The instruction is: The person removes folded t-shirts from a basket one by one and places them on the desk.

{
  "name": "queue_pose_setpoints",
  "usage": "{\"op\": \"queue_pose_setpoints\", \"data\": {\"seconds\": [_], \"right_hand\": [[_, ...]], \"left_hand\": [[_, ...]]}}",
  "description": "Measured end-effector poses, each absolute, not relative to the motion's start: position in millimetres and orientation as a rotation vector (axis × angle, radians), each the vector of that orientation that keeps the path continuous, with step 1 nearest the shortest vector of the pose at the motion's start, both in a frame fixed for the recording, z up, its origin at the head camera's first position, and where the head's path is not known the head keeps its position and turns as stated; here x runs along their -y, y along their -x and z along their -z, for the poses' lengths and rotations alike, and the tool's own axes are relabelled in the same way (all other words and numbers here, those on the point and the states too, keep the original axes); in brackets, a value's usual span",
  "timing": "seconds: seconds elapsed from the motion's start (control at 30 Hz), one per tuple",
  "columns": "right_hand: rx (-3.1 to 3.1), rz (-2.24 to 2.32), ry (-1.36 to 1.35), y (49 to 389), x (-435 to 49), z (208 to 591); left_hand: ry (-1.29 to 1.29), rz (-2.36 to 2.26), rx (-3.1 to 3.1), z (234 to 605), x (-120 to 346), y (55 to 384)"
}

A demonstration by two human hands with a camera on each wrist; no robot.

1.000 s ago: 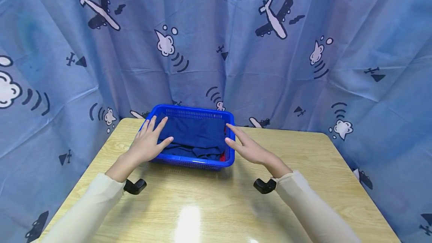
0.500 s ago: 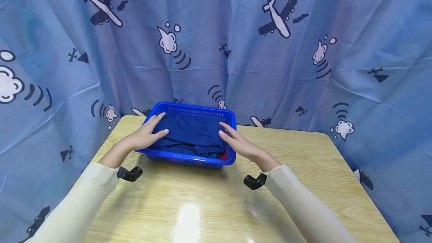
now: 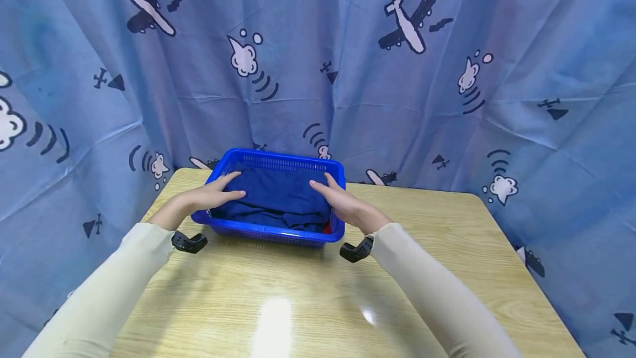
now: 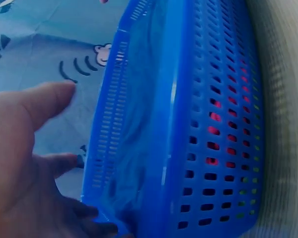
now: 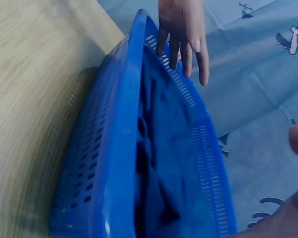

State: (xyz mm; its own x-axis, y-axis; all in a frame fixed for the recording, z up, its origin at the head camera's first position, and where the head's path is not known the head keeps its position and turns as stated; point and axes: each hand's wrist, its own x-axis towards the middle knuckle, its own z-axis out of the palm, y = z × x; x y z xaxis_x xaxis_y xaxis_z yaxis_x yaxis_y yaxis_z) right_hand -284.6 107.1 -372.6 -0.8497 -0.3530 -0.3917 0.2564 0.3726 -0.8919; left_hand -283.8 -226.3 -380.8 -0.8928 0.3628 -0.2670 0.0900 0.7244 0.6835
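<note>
A blue plastic basket stands on the wooden table, with dark blue cloth folded inside. Something red shows under the cloth at the front right corner, and through the holes in the left wrist view. My left hand is over the basket's left end, thumb apart from the extended fingers. In the right wrist view that left hand hangs with fingers pointing down by the rim. Over the right end is my right hand, its thumb and forefinger stretched out above the cloth.
The light wooden table extends right and in front of the basket. A blue curtain printed with airplanes hangs close behind the table and along its sides. Black wrist mounts sit at both cuffs.
My right hand has moved left over the basket's right rim. The left hand has lowered and turned at the left end. The basket's left side has shifted slightly toward me.
</note>
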Motion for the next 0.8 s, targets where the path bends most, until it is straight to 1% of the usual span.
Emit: {"op": "queue_pose_setpoints", "data": {"seconds": [0.17, 0.3, 0.6, 0.8], "right_hand": [[-2.128, 1.470, 0.001, 288.4, -94.7, 375.7], [-2.092, 1.540, -0.071, 291.7, -92.3, 380.3], [-1.996, 1.711, -0.169, 299.9, -94.6, 378.0], [-1.954, 1.699, -0.190, 299.0, -96.8, 379.6]], "left_hand": [[-0.290, -0.956, -2.557, 382.6, 220.9, 286.5], [-0.230, -1.007, -2.512, 384.4, 220.0, 287.7], [-0.034, -1.389, -2.274, 383.9, 221.7, 297.8], [-0.034, -1.253, -2.282, 387.1, 220.3, 300.3]]}}
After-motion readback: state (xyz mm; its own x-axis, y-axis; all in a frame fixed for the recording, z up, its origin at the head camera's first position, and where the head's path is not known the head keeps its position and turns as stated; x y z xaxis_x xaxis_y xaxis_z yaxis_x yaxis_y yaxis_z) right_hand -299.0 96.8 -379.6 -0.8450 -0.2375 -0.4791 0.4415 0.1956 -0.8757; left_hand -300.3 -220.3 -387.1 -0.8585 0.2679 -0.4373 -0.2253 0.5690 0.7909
